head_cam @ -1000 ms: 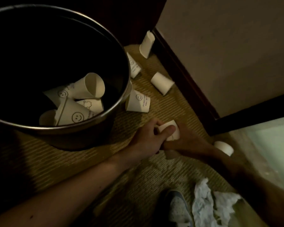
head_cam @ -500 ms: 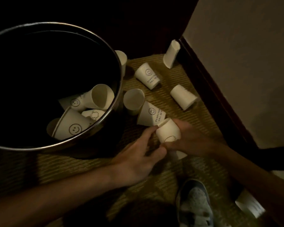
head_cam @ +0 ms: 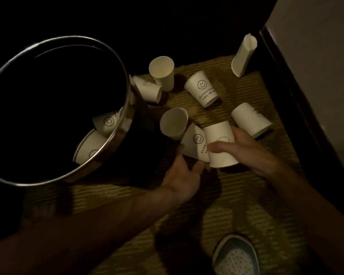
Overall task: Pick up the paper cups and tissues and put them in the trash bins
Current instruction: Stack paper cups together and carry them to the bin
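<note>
Trash bin (head_cam: 125,116): at the far left we see a round, dark bin with a bright metal rim, standing on the carpet (head_cam: 236,205).
Cups in the bin: two paper cups lie inside against the near wall. One is a smiley-faced cup (head_cam: 107,122), and below it is a second cup (head_cam: 88,148), partly hidden by the rim.
Leaning cup (head_cam: 147,90): it rests against the bin's outer wall.
Upright cup (head_cam: 163,73): it is just behind the leaning cup, with its mouth towards us.
Open-mouthed cup (head_cam: 174,124): it lies on the carpet nearer us, beside the bin.
Left hand (head_cam: 182,179): it reaches to the lower end of the smiley cup (head_cam: 196,141). The thumb is on one side and the fingers are in shadow on the other, so we cannot tell whether they grasp it.
Printed cup (head_cam: 203,89): it lies on its side further back, apart from both hands.
Right hand (head_cam: 246,151): the fingers are wrapped round the plain cup (head_cam: 220,147), thumb across its front. This cup touches the smiley cup.
Side-lying cup (head_cam: 250,121): it lies on the carpet just beyond the right hand.
Flattened cup (head_cam: 243,56): it is propped against the dark baseboard (head_cam: 286,80).
Shoe (head_cam: 236,257): its toe shows at the bottom edge.
</note>
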